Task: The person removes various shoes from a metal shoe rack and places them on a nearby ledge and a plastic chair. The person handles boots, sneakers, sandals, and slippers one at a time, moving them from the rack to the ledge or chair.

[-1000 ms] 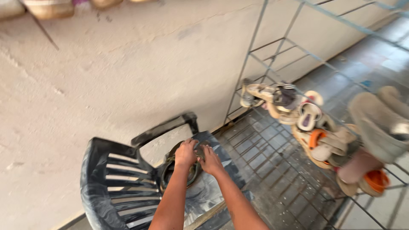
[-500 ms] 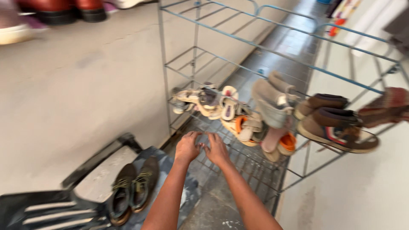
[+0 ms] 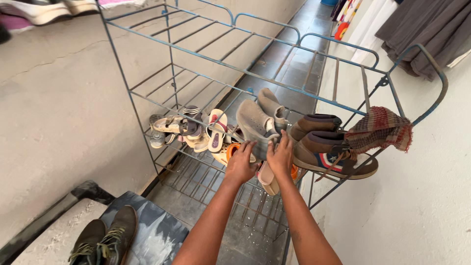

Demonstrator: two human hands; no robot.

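Hands at grey shoes on blue wire rack. Right hand (image 3: pixel 281 156) grips the pair of grey shoes (image 3: pixel 255 125); left hand (image 3: pixel 240 164), fingers curled, touches their lower edge. Shoes lie at twelve o'clock, long axis running toward one o'clock; brown sneakers (image 3: pixel 333 152) sit at three o'clock on the rack (image 3: pixel 196 54).

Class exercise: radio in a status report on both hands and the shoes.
Left hand and right hand on grey boots, blue rack. Grip unclear. Brown sneakers beside.
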